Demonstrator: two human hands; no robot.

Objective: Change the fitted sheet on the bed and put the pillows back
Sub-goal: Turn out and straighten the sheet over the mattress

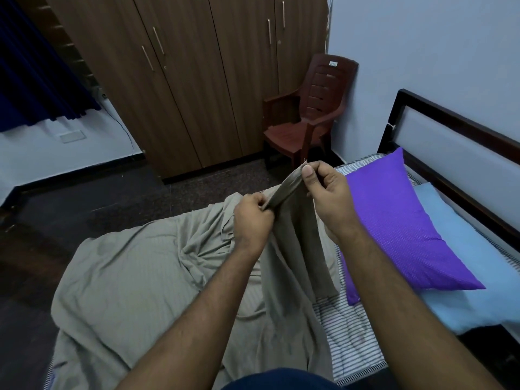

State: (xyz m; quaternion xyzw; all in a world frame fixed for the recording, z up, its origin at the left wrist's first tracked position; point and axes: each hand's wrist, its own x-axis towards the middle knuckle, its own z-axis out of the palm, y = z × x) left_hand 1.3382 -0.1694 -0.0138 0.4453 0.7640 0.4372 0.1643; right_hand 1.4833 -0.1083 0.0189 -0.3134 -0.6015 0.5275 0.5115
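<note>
a bunched edge of the olive-grey striped cotton fitted sheet is pinched by the right hand at its high end and the left hand lower, toward 8 o'clock; the rest lies crumpled on the striped mattress toward 7 o'clock, with the purple dotted pillow at 3 o'clock.

The dark-framed bed carries a black-and-white striped mattress. On it lie a crumpled beige fitted sheet, a purple dotted pillow and, partly beneath that, a pale blue pillow.
</note>
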